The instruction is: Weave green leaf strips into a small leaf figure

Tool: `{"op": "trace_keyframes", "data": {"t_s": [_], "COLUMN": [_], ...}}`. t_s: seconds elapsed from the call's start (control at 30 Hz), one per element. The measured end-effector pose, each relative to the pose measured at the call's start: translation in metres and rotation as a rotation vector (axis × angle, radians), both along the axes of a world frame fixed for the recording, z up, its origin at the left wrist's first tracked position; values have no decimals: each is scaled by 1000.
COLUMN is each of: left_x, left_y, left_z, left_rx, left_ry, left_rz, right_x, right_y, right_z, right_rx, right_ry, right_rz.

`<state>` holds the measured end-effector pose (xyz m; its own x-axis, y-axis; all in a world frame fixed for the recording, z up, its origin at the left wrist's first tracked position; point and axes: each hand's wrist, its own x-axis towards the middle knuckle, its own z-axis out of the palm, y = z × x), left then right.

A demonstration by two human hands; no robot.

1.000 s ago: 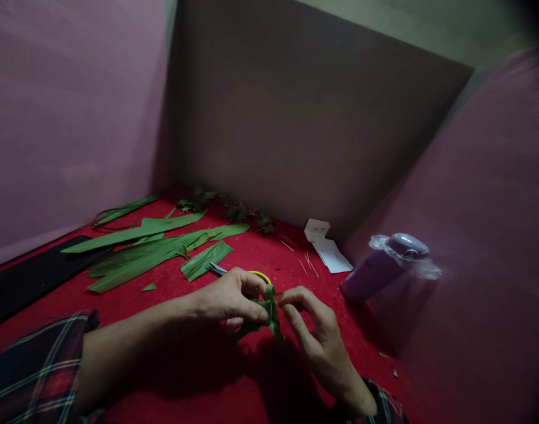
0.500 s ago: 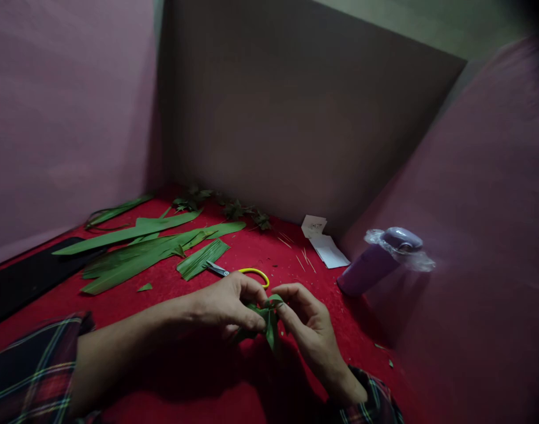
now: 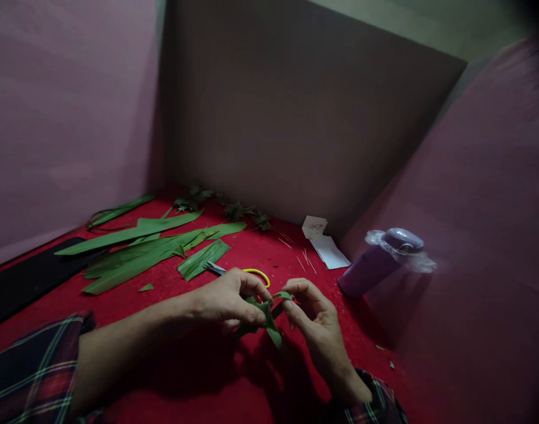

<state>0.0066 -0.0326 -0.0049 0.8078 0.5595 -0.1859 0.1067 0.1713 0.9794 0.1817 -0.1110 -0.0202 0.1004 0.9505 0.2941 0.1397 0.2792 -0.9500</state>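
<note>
Both hands meet over the red cloth near the front. My left hand pinches a folded green leaf strip between thumb and fingers. From the other side, my right hand grips the same strip with its fingertips, and a loose end hangs down below them. Scissors with yellow handles lie just behind my left hand, partly hidden by it.
Long green leaves lie spread at the left, with a black flat object beyond them. Small leafy sprigs sit by the back panel. White paper, thin sticks and a tipped purple bottle are at the right.
My right hand's fingers have shifted along the leaf strip and its loop has opened out a little. My left hand keeps its pinch in nearly the same spot.
</note>
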Motion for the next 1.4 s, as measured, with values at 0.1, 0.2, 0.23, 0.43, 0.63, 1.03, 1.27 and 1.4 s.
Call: {"op": "trace_keyframes", "data": {"t_s": [0.1,0.2,0.23,0.43,0.63,1.03,1.27,1.4], "left_x": [0,0,0,1,1,3,6,7], "left_y": [0,0,1,1,2,-8,-10,-9], "left_z": [-1,-1,-1,-3,-5,1,-8,-12], "left_rx": [2,0,3,38,51,98,64,64], "left_ry": [4,10,13,16,42,68,64,-1], "left_rz": [9,4,1,-6,45,-1,-11,-8], "right_x": [1,2,2,-2,-1,-11,-13,-15], "right_y": [1,1,1,-1,-1,-3,-3,-3], "right_z": [0,1,1,-2,-5,-8,-11,-8], "right_rx": [21,27,26,37,97,279,257,238], "right_ry": [-10,-19,-22,-47,-163,-822,-905,-781], "right_rz": [-10,-39,-50,-84,-190,-364,-338,-288]}}
